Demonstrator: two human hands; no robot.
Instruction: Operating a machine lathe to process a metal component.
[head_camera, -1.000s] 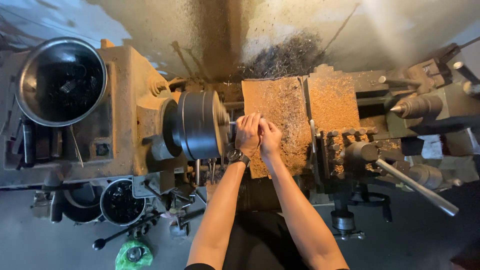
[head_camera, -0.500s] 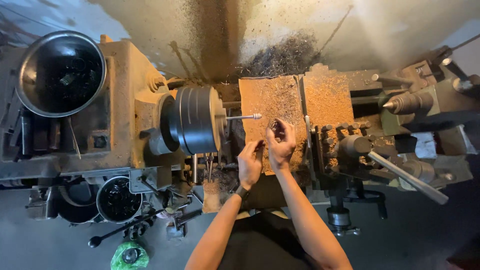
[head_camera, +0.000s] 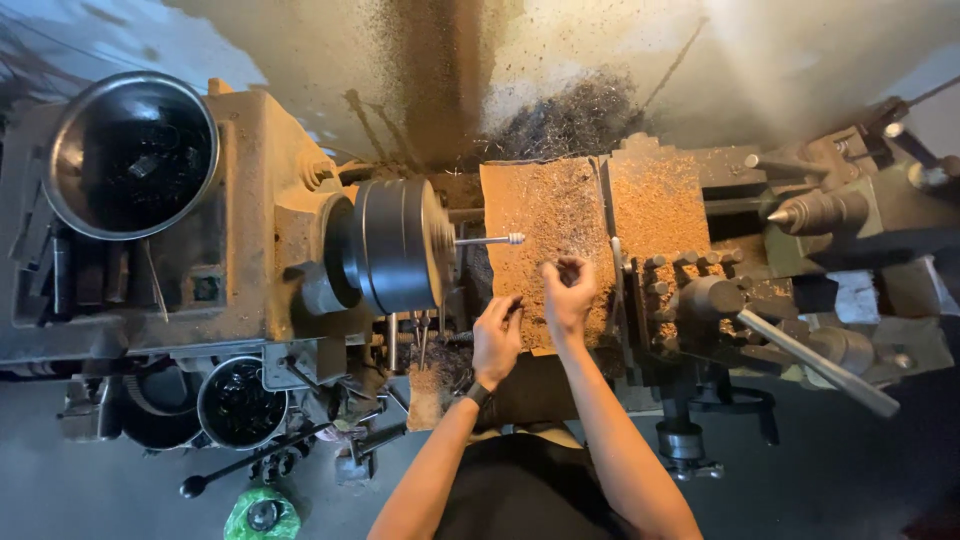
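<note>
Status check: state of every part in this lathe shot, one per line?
Chuck: blurred at its face, seems to be spinning.
Rod: clamped in chuck, sticking out, untouched.
Left hand: off the rod, fingers curled, grip unclear.
Right hand: fingers pinched, contents not visible.
Tray: covered in shavings.
Steel bowl: upright, dark bits inside.

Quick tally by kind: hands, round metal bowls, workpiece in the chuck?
Bare hands: 2, left hand, right hand
Round metal bowls: 2, large steel bowl, small dark bowl
Thin metal rod in dark lathe chuck: 1
Total: 5
</note>
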